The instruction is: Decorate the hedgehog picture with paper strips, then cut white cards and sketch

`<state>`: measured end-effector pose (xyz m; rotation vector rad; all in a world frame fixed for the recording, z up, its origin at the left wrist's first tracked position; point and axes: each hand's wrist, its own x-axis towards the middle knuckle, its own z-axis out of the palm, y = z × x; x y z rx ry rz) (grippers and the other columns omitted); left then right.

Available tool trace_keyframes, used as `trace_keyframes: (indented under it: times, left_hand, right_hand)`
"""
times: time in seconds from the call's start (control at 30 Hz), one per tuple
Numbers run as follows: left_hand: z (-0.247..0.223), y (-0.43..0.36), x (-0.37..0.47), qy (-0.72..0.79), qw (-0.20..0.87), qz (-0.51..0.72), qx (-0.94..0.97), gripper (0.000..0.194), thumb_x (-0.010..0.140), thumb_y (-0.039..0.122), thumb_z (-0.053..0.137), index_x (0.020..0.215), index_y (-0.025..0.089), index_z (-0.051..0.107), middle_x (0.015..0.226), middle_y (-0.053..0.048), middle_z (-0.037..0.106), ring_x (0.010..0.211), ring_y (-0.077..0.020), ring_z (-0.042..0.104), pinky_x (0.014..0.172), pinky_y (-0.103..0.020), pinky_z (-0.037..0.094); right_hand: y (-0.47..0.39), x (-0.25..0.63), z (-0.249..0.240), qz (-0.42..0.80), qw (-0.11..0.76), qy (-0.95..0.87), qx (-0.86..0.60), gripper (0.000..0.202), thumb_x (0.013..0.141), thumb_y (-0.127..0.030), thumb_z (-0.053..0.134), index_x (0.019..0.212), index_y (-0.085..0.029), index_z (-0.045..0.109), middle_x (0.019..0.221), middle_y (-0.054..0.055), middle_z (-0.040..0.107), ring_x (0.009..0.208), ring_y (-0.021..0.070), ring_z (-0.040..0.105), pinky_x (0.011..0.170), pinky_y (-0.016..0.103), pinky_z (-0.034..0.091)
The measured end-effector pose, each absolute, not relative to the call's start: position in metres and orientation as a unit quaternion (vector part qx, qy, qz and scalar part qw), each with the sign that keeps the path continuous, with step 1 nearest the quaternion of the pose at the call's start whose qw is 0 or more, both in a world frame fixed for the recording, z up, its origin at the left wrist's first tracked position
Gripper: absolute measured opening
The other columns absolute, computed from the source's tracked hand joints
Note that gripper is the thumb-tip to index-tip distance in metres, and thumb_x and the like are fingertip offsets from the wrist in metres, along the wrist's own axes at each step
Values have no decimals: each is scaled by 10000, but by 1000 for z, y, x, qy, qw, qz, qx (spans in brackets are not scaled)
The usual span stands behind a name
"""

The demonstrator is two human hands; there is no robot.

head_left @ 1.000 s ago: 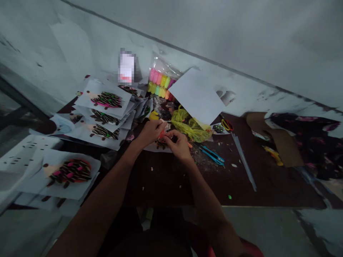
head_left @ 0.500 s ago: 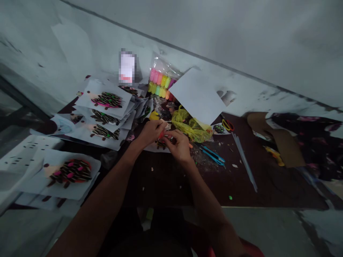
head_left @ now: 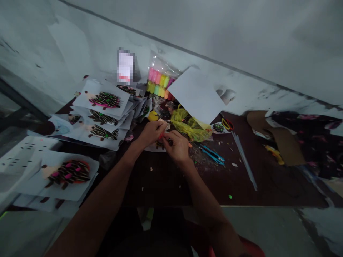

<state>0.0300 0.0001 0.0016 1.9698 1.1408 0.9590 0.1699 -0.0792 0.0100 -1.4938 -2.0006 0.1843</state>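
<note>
My left hand (head_left: pixel 150 135) is closed, its fingertips bent down beside a small red-orange patch (head_left: pixel 161 135). Opposite it, my right hand (head_left: pixel 177 145) has thumb and forefinger brought together; whatever is between them is too small or hidden. Both hands meet over a white sheet (head_left: pixel 154 149) bearing a dark-spined hedgehog picture, mostly covered by the fingers. Just behind the hands lies a crumpled yellow plastic bag (head_left: pixel 197 130). A yellow lump (head_left: pixel 153 115) sits behind my left hand. Right of my right hand lies a blue cutter knife (head_left: pixel 213 155).
Stacked hedgehog sheets (head_left: pixel 103 103) stand at the left, with another hedgehog sheet (head_left: pixel 68 175) nearer. Colourful clay packs (head_left: pixel 160 84) and a blank sheet (head_left: pixel 197 94) lean by the wall. Scissors (head_left: pixel 227 124), clear sticks (head_left: pixel 243 160) and brown cardboard (head_left: pixel 288 146) lie right.
The view has shifted slightly. Both hands stay together over the same sheet, with only a slight movement of the right fingers.
</note>
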Motion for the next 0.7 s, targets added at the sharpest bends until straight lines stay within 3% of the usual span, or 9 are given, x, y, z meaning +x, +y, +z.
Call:
trace_keyframes:
  times: [0.27,0.4,0.53,0.7]
  left_hand:
    - [3,-1,28,444,306,356,764,342,914,331,463,614,179,526,600,12,512,625,-135,452,620,-278,299]
    - [5,-3,30,445,301,350,768,327,898,337,479,613,183,521,593,8,496,615,-139,439,615,-286,281]
    - [6,-3,31,441,308,352,766,342,892,325,482,578,190,481,568,16,465,597,-132,417,602,-288,271]
    - [6,2,24,473,326,365,732,373,899,355,476,564,197,434,543,36,390,583,-121,363,584,-288,251]
  right_hand:
    - [-80,168,8,41,304,-763,-569,195,974,-272,559,962,-229,749,972,85,717,855,197,640,714,288,441]
    - [-80,166,8,67,319,-751,-575,165,929,-246,583,852,-221,726,886,70,695,789,183,615,679,280,424]
    - [-78,165,11,212,409,-690,-558,123,835,-254,620,722,-218,654,747,16,631,703,155,575,651,264,435]
    - [-76,170,20,450,485,-557,-502,182,830,-391,647,799,-213,662,560,-62,468,495,96,408,506,236,344]
